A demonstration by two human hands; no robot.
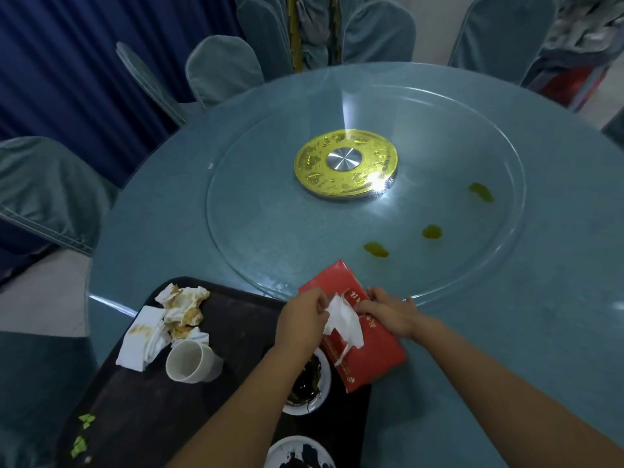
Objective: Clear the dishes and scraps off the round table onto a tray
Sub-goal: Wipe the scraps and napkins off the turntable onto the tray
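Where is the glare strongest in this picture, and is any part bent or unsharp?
Head view: strongest glare on the gold hub, at its near-right rim, a streak running across the glass turntable; wide lens bends the round table edge; chair covers at the borders look soft.

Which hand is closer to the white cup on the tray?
Left. The left hand, pinching a tissue, is right of the cup; the right hand is farther right, holding the red tissue box.
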